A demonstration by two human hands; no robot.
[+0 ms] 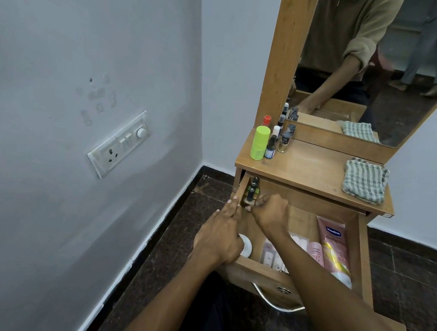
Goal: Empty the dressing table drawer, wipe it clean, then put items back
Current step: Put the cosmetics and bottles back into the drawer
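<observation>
Wood: the drawer (259, 273) of the dressing table (312, 174) stands pulled out toward the person, so its contents can be reached from above.
Left hand (221, 234): fingers lie fairly straight along the drawer's left wall, touching the corner; it grips nothing, and seems to steady or corral the bottles.
Right hand (271, 210): fingers curl in, pinching at the small bottles (251, 192) bunched in the drawer's back left corner, probably to lift several at once.
Still inside: a pink tube (335, 248), pale sachets (292, 248) and a white round lid (246, 247), so emptying is unfinished.
Tabletop: a green cylinder (260, 143) and small vials (278, 139) stand grouped at the back left, apparently already taken out.
Checked cloth (365, 180): folded on the right of the tabletop, ready for wiping.
</observation>
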